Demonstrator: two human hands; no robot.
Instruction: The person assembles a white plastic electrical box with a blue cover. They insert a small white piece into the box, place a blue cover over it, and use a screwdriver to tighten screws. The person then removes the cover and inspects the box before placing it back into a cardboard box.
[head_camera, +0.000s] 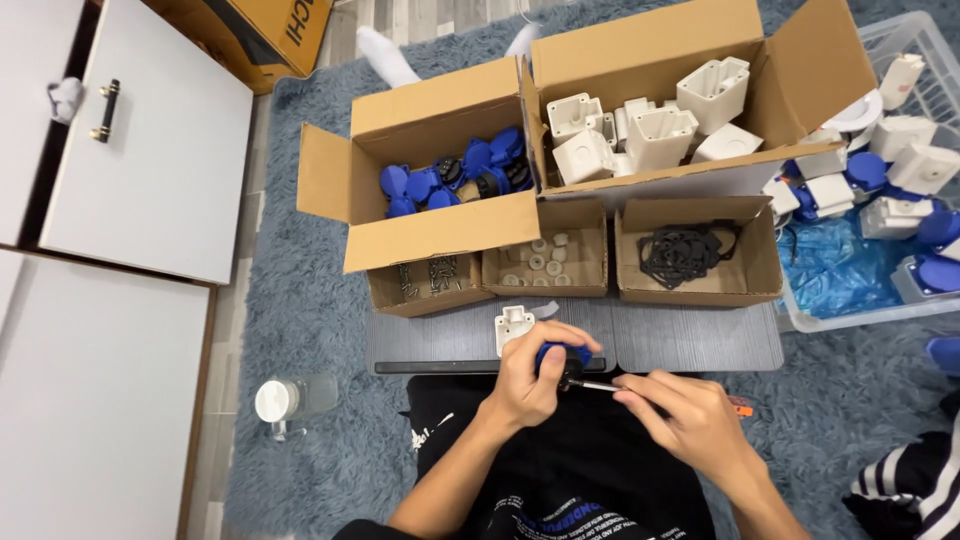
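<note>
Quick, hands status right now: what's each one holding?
Left hand: closed on a blue part.
Right hand: closed on a screwdriver.

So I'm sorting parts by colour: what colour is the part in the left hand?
Blue. The part in the left hand shows best in the head view.

blue part (562, 353) | gripped in my left hand (527, 377) | near white housing (514, 325) | screwdriver (610, 387) | level, tip touching part

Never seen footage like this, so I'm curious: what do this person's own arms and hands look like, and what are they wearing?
Both forearms are bare, with no sleeves reaching them. The left hand and right hand wear no gloves; no rings or watch show. Below them is a black garment with white and blue printing.
</note>
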